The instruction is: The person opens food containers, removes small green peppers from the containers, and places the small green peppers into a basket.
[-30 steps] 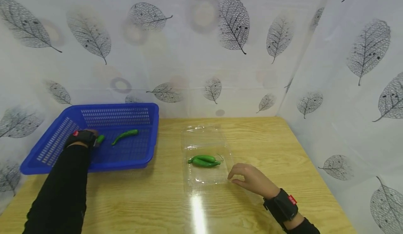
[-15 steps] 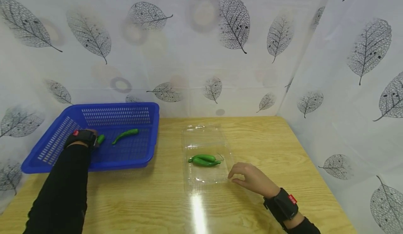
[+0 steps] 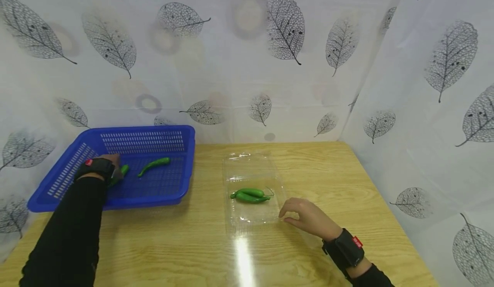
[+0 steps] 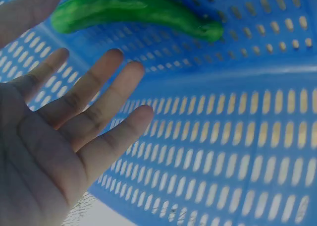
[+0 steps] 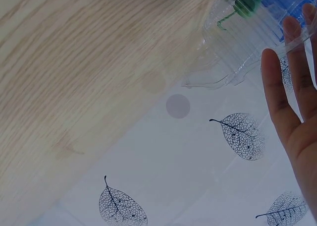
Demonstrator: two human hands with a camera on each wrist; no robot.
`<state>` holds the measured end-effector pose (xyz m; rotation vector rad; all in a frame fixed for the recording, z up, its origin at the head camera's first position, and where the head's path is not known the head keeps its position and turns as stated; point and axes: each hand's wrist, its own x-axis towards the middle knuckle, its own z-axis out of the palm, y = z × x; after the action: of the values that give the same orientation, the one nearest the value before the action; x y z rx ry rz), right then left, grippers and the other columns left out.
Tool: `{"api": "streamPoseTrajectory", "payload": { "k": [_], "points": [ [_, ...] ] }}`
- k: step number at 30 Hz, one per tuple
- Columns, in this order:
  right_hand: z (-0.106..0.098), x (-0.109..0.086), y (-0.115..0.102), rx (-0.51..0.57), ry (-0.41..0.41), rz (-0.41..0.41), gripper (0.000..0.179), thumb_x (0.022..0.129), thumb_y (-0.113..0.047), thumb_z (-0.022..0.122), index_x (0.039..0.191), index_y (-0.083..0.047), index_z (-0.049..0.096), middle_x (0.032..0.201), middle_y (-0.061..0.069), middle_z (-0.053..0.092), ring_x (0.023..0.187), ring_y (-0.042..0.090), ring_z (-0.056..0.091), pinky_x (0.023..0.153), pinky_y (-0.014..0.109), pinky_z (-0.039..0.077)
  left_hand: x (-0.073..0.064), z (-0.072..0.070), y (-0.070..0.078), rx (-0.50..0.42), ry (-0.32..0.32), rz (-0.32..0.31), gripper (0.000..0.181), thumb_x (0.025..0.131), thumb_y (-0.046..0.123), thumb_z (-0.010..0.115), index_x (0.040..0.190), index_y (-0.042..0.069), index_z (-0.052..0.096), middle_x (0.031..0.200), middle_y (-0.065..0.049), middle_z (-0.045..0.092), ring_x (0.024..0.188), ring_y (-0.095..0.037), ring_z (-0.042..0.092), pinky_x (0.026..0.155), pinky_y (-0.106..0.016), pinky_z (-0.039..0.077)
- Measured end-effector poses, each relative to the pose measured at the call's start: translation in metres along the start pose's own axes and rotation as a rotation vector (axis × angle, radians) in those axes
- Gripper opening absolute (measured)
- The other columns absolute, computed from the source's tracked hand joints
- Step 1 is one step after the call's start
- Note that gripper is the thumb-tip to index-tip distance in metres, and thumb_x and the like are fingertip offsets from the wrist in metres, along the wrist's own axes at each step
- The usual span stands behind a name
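Note:
My left hand [image 3: 115,162] is down inside the blue plastic basket [image 3: 187,171] on the left. In the left wrist view its fingers are straight and spread, with a green chili pepper [image 4: 133,9] just beyond the fingertips and no grip on it. Another green chili [image 3: 155,163] lies to the right on the basket floor. Two green chilies [image 3: 251,198] lie side by side in a clear plastic box [image 3: 252,215] with its lid folded back. My right hand [image 3: 308,218] is at the box's right edge, fingers extended by the clear rim; whether they touch it is hard to tell.
A wood-grain table [image 3: 181,248] carries the basket and the box. Behind and to the right hangs a white leaf-print sheet [image 3: 301,89]. Glare [image 3: 243,261] marks the table's front.
My left hand has shifted slightly in the basket, and the chili beside it now shows more of its length. The right hand and the box have stayed put.

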<state>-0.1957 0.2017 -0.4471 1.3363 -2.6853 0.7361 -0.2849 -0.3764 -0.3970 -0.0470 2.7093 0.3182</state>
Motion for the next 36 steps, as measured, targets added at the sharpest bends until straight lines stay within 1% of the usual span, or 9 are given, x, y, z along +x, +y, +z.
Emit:
{"api": "streamPoseTrajectory", "payload": {
  "k": [2,4,7,12,19,24,29,32,36],
  "points": [
    [-0.001,0.000,0.000,0.004,-0.003,0.006,0.020,0.075,-0.005,0.075,0.091,-0.015,0.069,0.088,-0.005,0.066,0.084,0.012,0.063,0.076,0.026,0.053,0.013,0.001,-0.010,-0.022,0.005,0.002,0.074,0.074,0.016,0.072,0.128,-0.020,0.034,0.123,-0.043,0.042,0.110,-0.056,0.044,0.086,-0.058,0.046],
    [-0.001,0.001,-0.001,0.005,-0.006,0.012,0.019,0.075,-0.006,0.075,0.091,-0.014,0.070,0.088,-0.005,0.066,0.084,0.013,0.063,0.076,0.026,0.053,0.011,-0.003,-0.005,-0.021,0.019,0.028,0.082,0.075,0.015,0.071,0.134,-0.019,0.026,0.132,-0.044,0.032,0.118,-0.060,0.035,0.091,-0.063,0.040],
    [-0.002,0.001,-0.002,0.003,-0.013,0.021,0.018,0.075,-0.006,0.075,0.091,-0.014,0.070,0.089,-0.005,0.066,0.085,0.013,0.063,0.076,0.027,0.053,0.008,-0.007,0.006,0.030,0.050,0.100,0.084,0.075,0.013,0.072,0.137,-0.017,0.025,0.133,-0.044,0.032,0.119,-0.060,0.035,0.090,-0.064,0.040],
    [-0.003,0.002,-0.002,0.001,-0.027,0.037,0.017,0.076,-0.007,0.075,0.092,-0.013,0.070,0.089,-0.005,0.066,0.086,0.013,0.063,0.077,0.027,0.053,-0.003,-0.010,0.035,0.162,0.105,0.200,0.082,0.072,0.015,0.077,0.137,-0.008,0.034,0.131,-0.042,0.039,0.116,-0.058,0.041,0.085,-0.062,0.044],
    [-0.005,0.002,-0.003,0.007,-0.027,0.027,0.018,0.076,-0.006,0.075,0.092,-0.012,0.070,0.089,-0.004,0.066,0.085,0.013,0.063,0.076,0.026,0.053,-0.020,-0.007,0.071,0.297,0.234,0.371,0.072,0.066,0.011,0.080,0.130,0.000,0.048,0.116,-0.033,0.055,0.101,-0.048,0.056,0.072,-0.054,0.051],
    [-0.005,0.002,-0.003,0.007,-0.025,0.016,0.018,0.076,-0.005,0.075,0.091,-0.012,0.070,0.088,-0.004,0.066,0.084,0.013,0.063,0.076,0.026,0.053,-0.037,-0.005,0.102,0.362,0.333,0.469,0.067,0.068,0.011,0.080,0.128,0.004,0.051,0.108,-0.025,0.058,0.090,-0.039,0.061,0.067,-0.049,0.053],
    [-0.004,0.001,-0.001,0.001,-0.011,0.003,0.019,0.075,-0.005,0.075,0.091,-0.013,0.070,0.088,-0.004,0.066,0.084,0.012,0.063,0.075,0.026,0.053,-0.055,-0.005,0.141,0.376,0.456,0.599,0.060,0.068,0.010,0.080,0.123,0.007,0.055,0.093,-0.013,0.058,0.075,-0.024,0.059,0.062,-0.039,0.052],
    [-0.003,0.000,0.000,0.004,-0.006,0.002,0.020,0.075,-0.005,0.075,0.091,-0.014,0.070,0.088,-0.005,0.066,0.084,0.011,0.063,0.075,0.025,0.053,-0.063,-0.001,0.166,0.401,0.515,0.661,0.059,0.068,0.014,0.081,0.121,0.004,0.056,0.095,-0.013,0.060,0.079,-0.026,0.061,0.070,-0.041,0.053],
    [-0.002,-0.001,0.000,0.016,-0.011,0.009,0.019,0.075,-0.005,0.075,0.091,-0.014,0.070,0.089,-0.005,0.066,0.084,0.012,0.063,0.075,0.024,0.052,-0.071,0.011,0.199,0.398,0.539,0.726,0.059,0.069,0.018,0.081,0.121,0.003,0.057,0.105,-0.013,0.063,0.092,-0.029,0.062,0.083,-0.044,0.052]
  ]
}}
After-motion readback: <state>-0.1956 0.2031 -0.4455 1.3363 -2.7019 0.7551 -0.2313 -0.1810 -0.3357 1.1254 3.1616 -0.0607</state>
